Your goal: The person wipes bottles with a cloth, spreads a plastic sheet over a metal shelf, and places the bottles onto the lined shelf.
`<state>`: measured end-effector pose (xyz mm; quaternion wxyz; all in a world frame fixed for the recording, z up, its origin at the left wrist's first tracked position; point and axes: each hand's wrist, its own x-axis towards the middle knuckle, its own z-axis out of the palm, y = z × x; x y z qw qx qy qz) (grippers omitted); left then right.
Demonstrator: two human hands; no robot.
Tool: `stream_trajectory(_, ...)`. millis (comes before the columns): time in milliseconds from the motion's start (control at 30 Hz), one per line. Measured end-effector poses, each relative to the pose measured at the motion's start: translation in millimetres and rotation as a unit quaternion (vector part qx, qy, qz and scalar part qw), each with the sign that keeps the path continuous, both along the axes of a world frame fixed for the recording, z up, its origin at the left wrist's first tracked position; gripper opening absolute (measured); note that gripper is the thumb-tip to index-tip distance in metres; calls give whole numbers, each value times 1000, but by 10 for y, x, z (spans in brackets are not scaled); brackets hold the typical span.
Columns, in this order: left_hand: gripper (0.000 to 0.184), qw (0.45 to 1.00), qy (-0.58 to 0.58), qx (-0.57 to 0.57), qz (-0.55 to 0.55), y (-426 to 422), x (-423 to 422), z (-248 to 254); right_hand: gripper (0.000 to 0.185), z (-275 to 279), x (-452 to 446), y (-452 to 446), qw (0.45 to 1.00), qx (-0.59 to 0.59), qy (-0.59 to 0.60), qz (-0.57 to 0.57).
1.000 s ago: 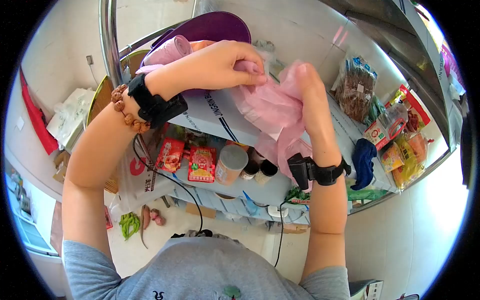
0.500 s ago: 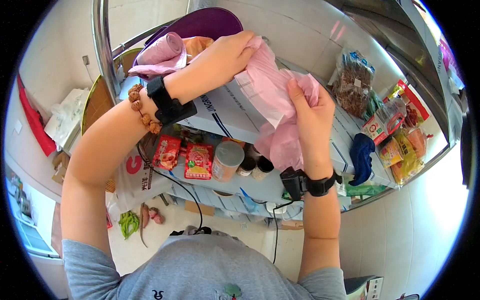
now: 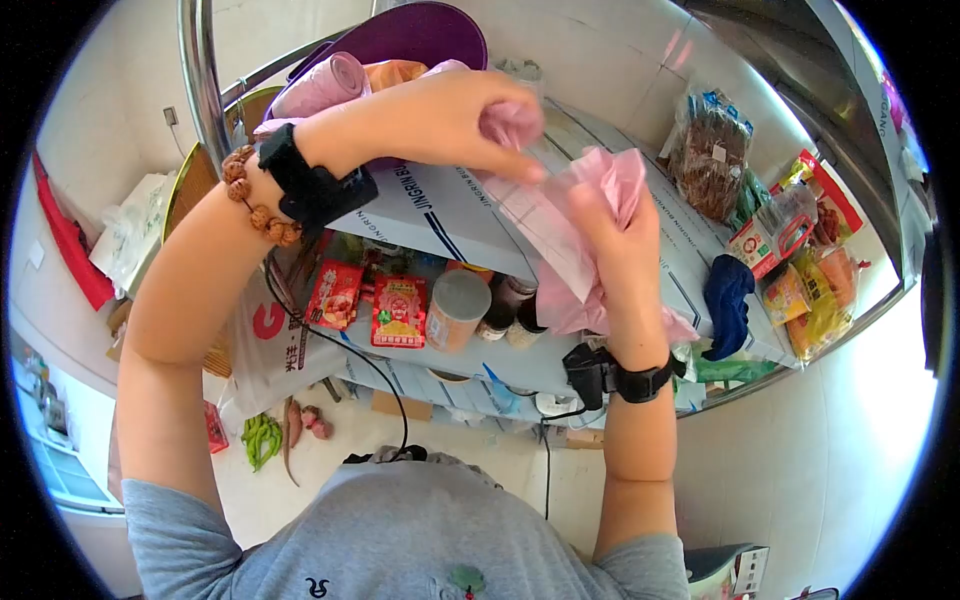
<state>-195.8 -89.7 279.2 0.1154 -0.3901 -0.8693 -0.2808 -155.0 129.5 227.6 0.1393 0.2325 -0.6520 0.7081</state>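
A thin pink plastic bag (image 3: 570,250) hangs crumpled between my two hands, above the front of the upper shelf. My right hand (image 3: 625,245) is closed on one side of it, with folds rising between thumb and fingers and more film hanging below. My left hand (image 3: 480,125), slightly blurred, curls in a C shape round a bunched pink part, thumb pointing right. Behind my left forearm, a roll of pink bags (image 3: 325,85) lies in a purple bin (image 3: 425,35).
Red packets (image 3: 400,312), a lidded jar (image 3: 458,310) and dark-topped bottles stand on the shelf below. A dark blue cloth (image 3: 728,305) and food packages (image 3: 790,230) lie on the right. Green peppers (image 3: 261,440) are on the floor. A metal post (image 3: 197,75) rises at left.
My left hand has shifted slightly right and down, and its fingers have spread into a wider curl. The bag between my hands has changed shape; my right hand has barely moved.
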Motion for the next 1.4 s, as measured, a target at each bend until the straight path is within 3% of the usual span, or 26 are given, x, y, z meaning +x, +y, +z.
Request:
stream_trajectory(33,33,997,57,-50,-21,-43,-9,-10,44,9,9,60,994,113,1,1)
stream_trajectory(100,26,973,169,-146,-63,-99,-16,-37,40,10,8,84,989,147,-26,16)
stream_trajectory(167,15,970,172,-152,-74,-80,-16,-54,31,35,61,125,978,201,-63,1)
stream_trajectory(367,6,955,246,-142,-90,-66,-94,-97,22,-95,298,41,963,240,76,-96)
stream_trajectory(700,12,948,266,-165,-60,-22,-219,-182,15,-413,467,-74,968,167,125,-138)
stream_trajectory(833,16,954,250,-152,-69,-35,-232,-200,17,-526,479,-85,962,164,124,-182)
stream_trajectory(1033,19,964,200,-139,-110,-10,-277,-163,27,-651,493,-129,958,52,164,-230)
stream_trajectory(1133,16,962,208,-155,-90,-13,-235,-139,28,-777,450,-106,933,84,237,-258)
stream_trajectory(1233,13,964,222,-126,-77,-14,-175,-152,29,-803,443,-109,868,196,345,-299)
stream_trajectory(1400,12,975,169,-107,-100,-4,-234,-143,25,-705,520,-116,953,90,184,-222)
